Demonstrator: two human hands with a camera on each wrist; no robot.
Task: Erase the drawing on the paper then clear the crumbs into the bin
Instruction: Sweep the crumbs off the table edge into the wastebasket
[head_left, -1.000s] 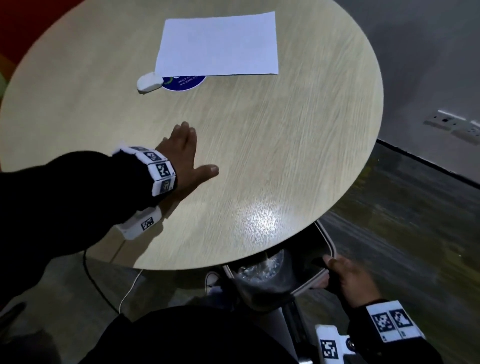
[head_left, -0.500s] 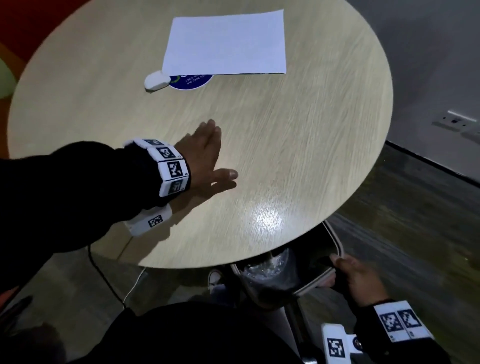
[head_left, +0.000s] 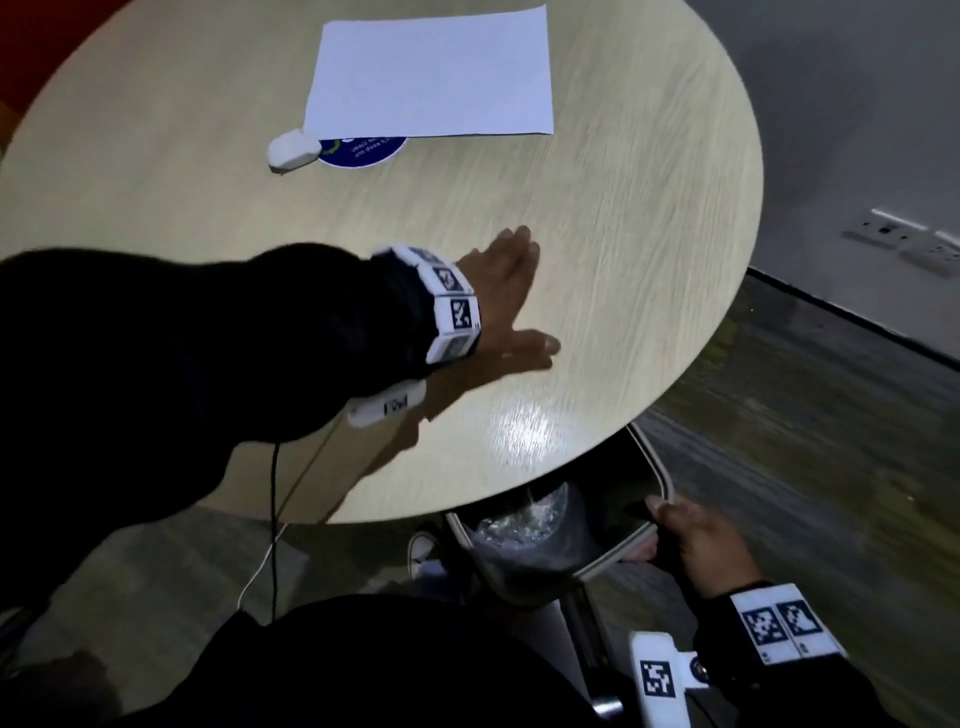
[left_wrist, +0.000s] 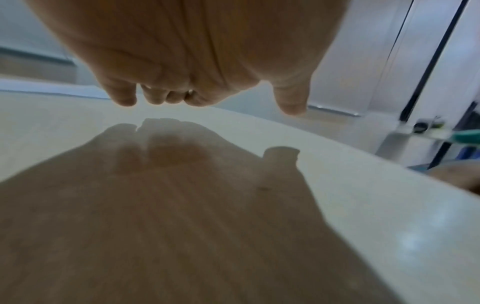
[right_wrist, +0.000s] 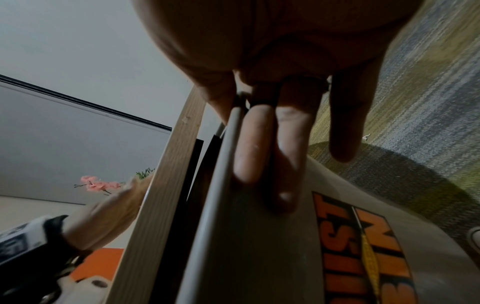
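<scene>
Round and pale with a wood grain, the surface (head_left: 597, 218) carried a blank white paper (head_left: 431, 73) at its far side, with a white eraser (head_left: 292, 149) just beside the paper's near left corner and a blue round sticker (head_left: 363, 150) partly tucked under that same edge. Nearer than the paper, the left hand (head_left: 504, 306) lay flat over the surface with fingers straight and together and the thumb spread, holding nothing; the wrist view showed its fingertips (left_wrist: 124, 98) close above the wood. Below the surface's near edge, well apart from the paper, sat the grey bin (head_left: 550, 540), lined with clear plastic. The right hand (head_left: 696, 545) had its grip on the bin's rim, thumb inside and fingers (right_wrist: 254, 144) against the outer wall.
</scene>
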